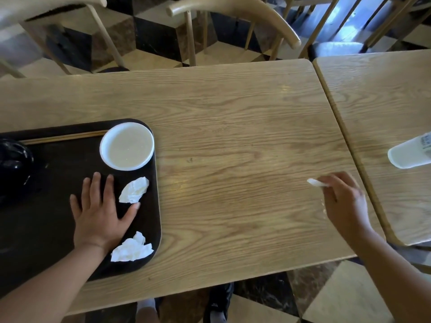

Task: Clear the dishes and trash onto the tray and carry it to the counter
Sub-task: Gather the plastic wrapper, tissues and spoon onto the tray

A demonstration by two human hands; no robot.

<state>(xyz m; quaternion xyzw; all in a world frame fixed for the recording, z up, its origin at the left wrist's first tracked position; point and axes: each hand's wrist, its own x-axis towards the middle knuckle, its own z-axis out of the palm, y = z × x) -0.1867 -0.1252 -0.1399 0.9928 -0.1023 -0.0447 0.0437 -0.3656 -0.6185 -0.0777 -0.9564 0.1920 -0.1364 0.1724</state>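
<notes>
Left hand (99,217) flat on tray (58,217)

The left hand (100,213) lies flat on the dark tray (58,229) beside a white bowl (127,146). The blurry right hand (342,201) pinches what may be a tissue (316,182).

Two wooden tables (233,136), wooden chairs (233,17), checkered floor (345,297).

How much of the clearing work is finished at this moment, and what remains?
Done: the white round bowl, wooden chopsticks and two crumpled white napkins lie on the dark tray, where the left hand rests flat. In hand: the right hand pinches a small white scrap above the wooden table. Left: adding it and carrying the tray to the counter.
</notes>
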